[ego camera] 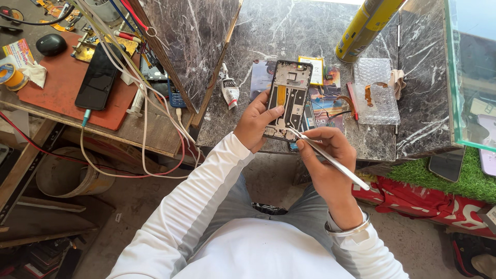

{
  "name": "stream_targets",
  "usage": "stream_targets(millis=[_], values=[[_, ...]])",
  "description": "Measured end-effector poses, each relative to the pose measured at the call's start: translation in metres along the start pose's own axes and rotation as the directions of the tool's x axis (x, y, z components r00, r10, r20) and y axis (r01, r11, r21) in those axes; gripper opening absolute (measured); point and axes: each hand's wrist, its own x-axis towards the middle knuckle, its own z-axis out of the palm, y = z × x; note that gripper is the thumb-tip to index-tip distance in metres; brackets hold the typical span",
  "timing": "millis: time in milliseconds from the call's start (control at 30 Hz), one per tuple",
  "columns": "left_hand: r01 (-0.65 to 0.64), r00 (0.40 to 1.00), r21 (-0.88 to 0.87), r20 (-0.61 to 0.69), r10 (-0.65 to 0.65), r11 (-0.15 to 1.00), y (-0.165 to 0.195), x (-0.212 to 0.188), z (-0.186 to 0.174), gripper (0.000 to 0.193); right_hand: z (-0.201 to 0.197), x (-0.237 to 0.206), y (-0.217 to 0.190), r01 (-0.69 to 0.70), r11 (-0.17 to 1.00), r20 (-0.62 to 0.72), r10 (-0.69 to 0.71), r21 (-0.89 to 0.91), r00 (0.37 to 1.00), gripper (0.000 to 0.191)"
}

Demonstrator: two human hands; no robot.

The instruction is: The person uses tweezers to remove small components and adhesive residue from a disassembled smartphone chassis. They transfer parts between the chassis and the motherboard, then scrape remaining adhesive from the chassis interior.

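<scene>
My left hand [254,122] grips an opened phone frame [288,93] by its left side, holding it tilted above the dark marble counter [289,31]. The frame is black with bare inner parts and a yellow strip showing. My right hand [327,155] pinches metal tweezers [330,159], and their tip touches the frame's lower edge. Both sleeves are white, and a metal bangle sits on my right wrist.
A glue tube [229,89], a bubble-wrap piece [375,89] with an orange flex cable, a red-handled tool [353,101] and a yellow spray can [364,26] lie on the counter. At left, a black phone [98,77] rests on a red mat [62,88] amid cables. A glass case [473,72] stands right.
</scene>
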Motion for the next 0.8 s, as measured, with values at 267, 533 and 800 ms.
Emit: stream_targets(millis=[267,533,800], values=[[0.043,0.998,-0.048,0.037,-0.041,0.998,-0.004,0.004,0.003,0.054,-0.011,0.007,-0.011,0.083,0.985,0.07,-0.073,-0.153,0.995,0.022],[0.045,0.999,-0.058,0.015,-0.044,0.997,-0.005,0.004,0.003,0.06,-0.01,0.008,-0.018,0.062,0.978,0.09,-0.044,-0.201,0.995,0.023],[0.035,0.999,-0.062,-0.012,-0.036,0.997,-0.003,0.002,0.004,0.064,-0.008,0.009,-0.024,0.075,0.974,0.091,-0.057,-0.212,0.994,0.023]])
